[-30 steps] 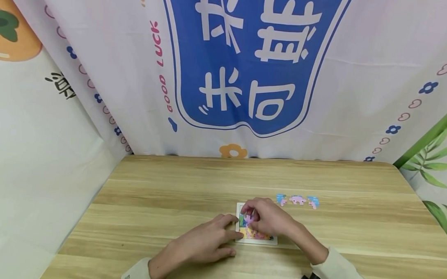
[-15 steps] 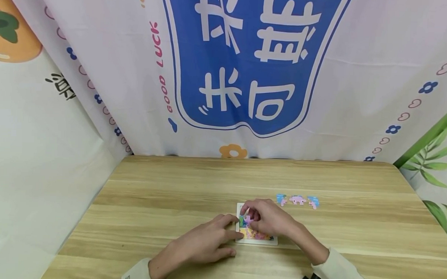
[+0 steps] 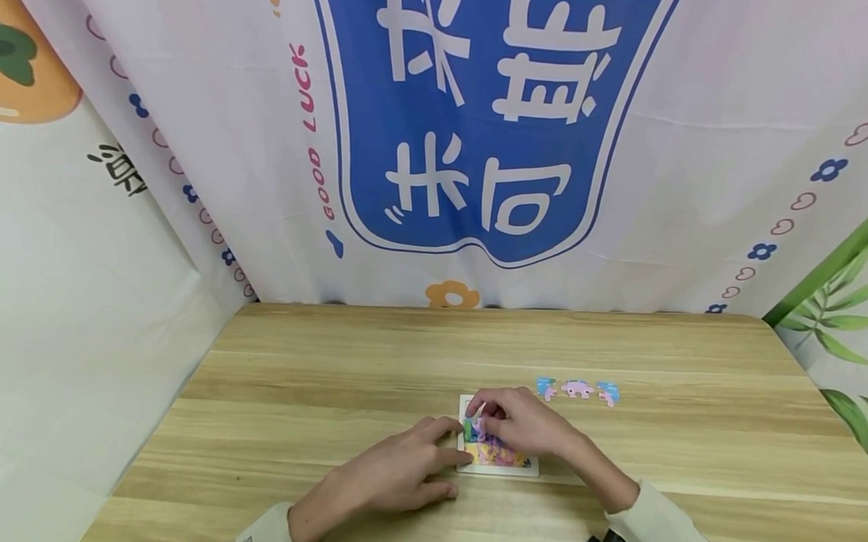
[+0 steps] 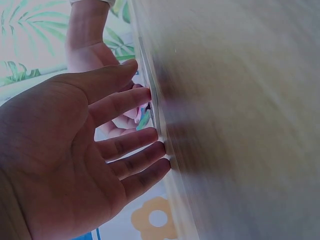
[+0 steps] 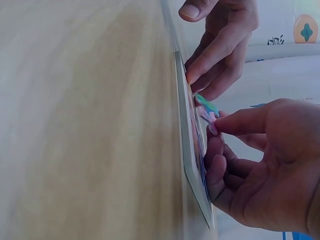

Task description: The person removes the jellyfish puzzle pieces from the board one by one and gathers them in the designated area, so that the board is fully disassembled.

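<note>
Wooden table: left hand, fingers spread, touches puzzle tray; right hand pinches pink piece

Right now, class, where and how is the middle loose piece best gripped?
Probably by its near and far edges, pinched from above: the middle piece lies flat on the table, with the left piece and right piece close beside it, crowding its sides.

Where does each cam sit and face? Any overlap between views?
Head: worn on the head, facing forward and down at table and puzzle tray; shows left hand, right hand, sleeves.
Left wrist: on that wrist, looking along the table; left hand near, right hand beyond.
Right wrist: on that wrist, looking along the puzzle tray; right hand near, its grip on a pink piece.
Wrist views share both hands.
</note>
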A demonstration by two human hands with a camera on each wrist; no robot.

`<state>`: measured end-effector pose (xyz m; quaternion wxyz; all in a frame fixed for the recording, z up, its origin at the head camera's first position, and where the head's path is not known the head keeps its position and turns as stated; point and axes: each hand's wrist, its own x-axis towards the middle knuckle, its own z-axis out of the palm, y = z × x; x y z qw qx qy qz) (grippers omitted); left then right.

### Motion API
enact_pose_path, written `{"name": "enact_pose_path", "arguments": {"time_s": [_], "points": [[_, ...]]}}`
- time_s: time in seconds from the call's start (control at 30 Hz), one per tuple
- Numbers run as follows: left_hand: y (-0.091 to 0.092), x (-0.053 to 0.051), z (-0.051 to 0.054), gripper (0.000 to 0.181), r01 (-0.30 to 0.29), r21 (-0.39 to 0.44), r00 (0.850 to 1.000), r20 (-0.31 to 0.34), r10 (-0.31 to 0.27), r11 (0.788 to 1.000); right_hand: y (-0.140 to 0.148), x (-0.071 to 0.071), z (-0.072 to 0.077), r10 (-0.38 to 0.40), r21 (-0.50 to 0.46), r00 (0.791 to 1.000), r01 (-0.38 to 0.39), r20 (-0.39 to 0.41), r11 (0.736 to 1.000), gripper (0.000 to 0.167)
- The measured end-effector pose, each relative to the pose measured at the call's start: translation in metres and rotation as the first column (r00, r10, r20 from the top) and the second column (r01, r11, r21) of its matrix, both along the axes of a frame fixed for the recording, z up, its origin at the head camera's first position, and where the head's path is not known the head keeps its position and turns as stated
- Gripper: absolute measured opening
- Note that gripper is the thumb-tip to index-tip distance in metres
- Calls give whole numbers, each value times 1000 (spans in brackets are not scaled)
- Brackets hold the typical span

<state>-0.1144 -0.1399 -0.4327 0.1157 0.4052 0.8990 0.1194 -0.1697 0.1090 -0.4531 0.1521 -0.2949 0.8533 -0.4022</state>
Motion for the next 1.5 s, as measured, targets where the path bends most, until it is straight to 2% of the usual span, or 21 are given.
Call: {"name": "enact_pose_path", "arguments": {"time_s": [0.3,0.63,1.0,1.37,1.5], "points": [[0,-2,1,41,-10,-12,1000,26,10,1000,1,-2,-2,-14,-40,999,15,29,999,16],[-5,-2,3,39,-36,-34,999,26,37,999,-5,-2,-4,-3,-74,998,7,57,997,17],[-9,-3,6,39,-64,-19,996,55,65,998,-6,-4,-3,4,-70,999,-1,36,998,19],[-7,-3,6,37,-65,-11,996,62,66,998,15,0,2,2,-101,999,3,52,995,16],[-7,-3,5,37,-64,-11,996,64,64,998,28,1,2,-26,-90,999,30,46,996,15]]}}
